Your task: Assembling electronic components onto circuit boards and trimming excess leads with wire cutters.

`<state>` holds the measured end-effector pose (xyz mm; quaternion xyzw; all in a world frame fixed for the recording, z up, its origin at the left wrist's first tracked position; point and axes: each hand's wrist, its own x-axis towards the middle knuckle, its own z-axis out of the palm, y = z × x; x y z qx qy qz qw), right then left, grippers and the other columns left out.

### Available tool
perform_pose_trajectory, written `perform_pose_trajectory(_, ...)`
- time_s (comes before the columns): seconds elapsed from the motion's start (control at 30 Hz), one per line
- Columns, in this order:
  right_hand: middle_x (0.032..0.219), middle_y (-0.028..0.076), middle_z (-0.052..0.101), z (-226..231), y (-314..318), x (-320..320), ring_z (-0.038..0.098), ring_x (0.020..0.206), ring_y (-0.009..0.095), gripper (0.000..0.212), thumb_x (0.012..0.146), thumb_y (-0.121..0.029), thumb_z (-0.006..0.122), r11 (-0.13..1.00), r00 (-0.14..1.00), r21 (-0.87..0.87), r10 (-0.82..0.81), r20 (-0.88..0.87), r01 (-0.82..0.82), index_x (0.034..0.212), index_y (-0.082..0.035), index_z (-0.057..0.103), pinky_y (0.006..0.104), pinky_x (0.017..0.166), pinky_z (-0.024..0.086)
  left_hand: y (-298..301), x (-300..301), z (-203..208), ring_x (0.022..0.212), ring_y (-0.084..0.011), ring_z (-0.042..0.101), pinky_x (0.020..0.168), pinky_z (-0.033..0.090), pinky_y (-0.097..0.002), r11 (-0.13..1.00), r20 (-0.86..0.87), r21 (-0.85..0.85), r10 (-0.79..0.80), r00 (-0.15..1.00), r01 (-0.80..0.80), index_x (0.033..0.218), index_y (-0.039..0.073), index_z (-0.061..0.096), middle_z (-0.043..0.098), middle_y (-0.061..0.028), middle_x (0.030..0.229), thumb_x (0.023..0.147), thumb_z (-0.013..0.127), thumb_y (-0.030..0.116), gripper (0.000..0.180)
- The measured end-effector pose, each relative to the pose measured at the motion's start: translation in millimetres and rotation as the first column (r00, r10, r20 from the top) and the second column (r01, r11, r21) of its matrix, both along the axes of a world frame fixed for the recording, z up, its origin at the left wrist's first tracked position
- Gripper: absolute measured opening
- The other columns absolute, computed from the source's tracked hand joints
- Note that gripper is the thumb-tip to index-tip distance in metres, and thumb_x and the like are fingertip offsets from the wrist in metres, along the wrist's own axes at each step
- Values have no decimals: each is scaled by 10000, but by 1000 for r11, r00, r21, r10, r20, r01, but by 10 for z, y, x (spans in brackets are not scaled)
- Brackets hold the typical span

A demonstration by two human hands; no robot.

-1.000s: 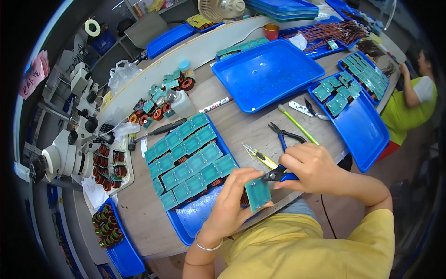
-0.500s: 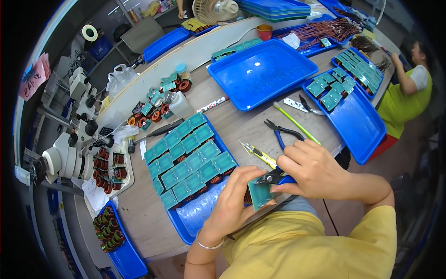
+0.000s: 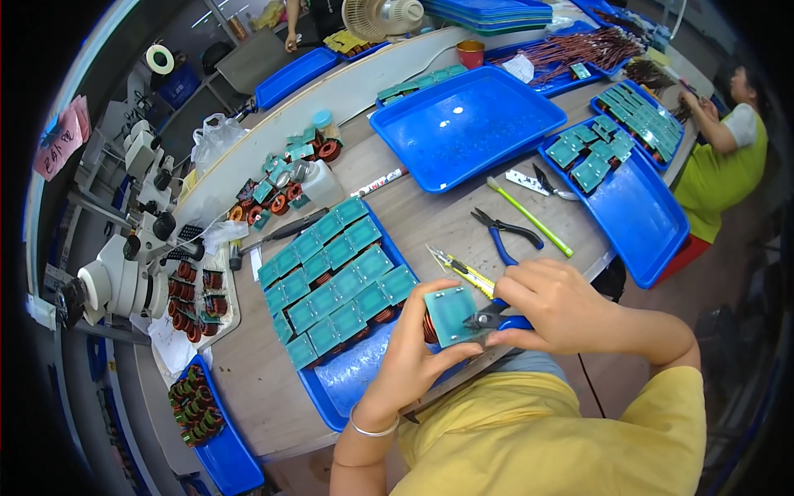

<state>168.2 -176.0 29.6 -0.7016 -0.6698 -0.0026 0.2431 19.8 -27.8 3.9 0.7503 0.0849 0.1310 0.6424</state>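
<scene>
My left hand (image 3: pixel 405 364) grips a green circuit board (image 3: pixel 451 312) by its edges, its flat face turned up. A copper-wound coil (image 3: pixel 429 328) shows beneath the board, against my fingers. In my right hand (image 3: pixel 550 302) is a pair of blue-handled cutters (image 3: pixel 496 318), closed round by the fingers. The cutters' jaws rest at the board's right edge; whether they pinch a lead there is too small to tell. Left of my hands, a blue tray (image 3: pixel 356 372) bears rows of similar green boards (image 3: pixel 331 281) with coils under them.
Beyond my hands lie a yellow utility knife (image 3: pixel 465 273), blue-black pliers (image 3: pixel 506 236) and a green brush (image 3: pixel 529 217). A large blue tray (image 3: pixel 463 132) stands farther back. Another blue tray (image 3: pixel 637 223) overhangs the right table edge. A microscope (image 3: pixel 116 277) stands left. A co-worker (image 3: pixel 728 157) sits right.
My left hand has turned the board so that its face shows more fully and its coil has come into view. The cutters now meet its right edge. The co-worker's arms have shifted.
</scene>
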Motion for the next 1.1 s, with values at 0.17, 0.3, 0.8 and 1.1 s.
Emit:
perform_pose_trajectory(0.17,775,93,492,75,-40,-51,516,701,261,408,734,-404,668,1000,1000,-28,6,11,-5,830,-48,493,345,613,399,17,-21,8,959,-132,516,806,453,-271,995,-13,-93,-37,999,36,1220,23,395,494,-86,1116,723,731,67,601)
perform_pose_trajectory(0.3,735,81,466,92,-28,-73,501,674,254,406,727,-409,672,1000,999,-6,13,38,-13,801,-55,488,335,597,393,24,-23,-18,1018,-203,499,855,422,-303,1000,-8,8,-20,1000,20,1214,11,407,483,-121,1130,706,739,98,613)
perform_pose_trajectory(0.8,704,78,460,111,-19,-103,496,656,245,412,701,-412,682,1000,998,-4,31,47,-31,754,-50,492,331,579,386,63,-37,-42,952,-209,485,800,415,-294,986,55,163,20,998,-29,1181,21,445,468,-99,1087,609,788,309,727)
perform_pose_trajectory(1.1,703,76,461,123,-14,-121,500,655,238,413,700,-424,665,1000,996,-16,21,89,-20,763,-51,499,332,576,385,56,-12,30,962,-315,491,837,408,-363,959,123,281,3,992,-38,1161,-12,453,497,-164,1064,627,781,238,675)
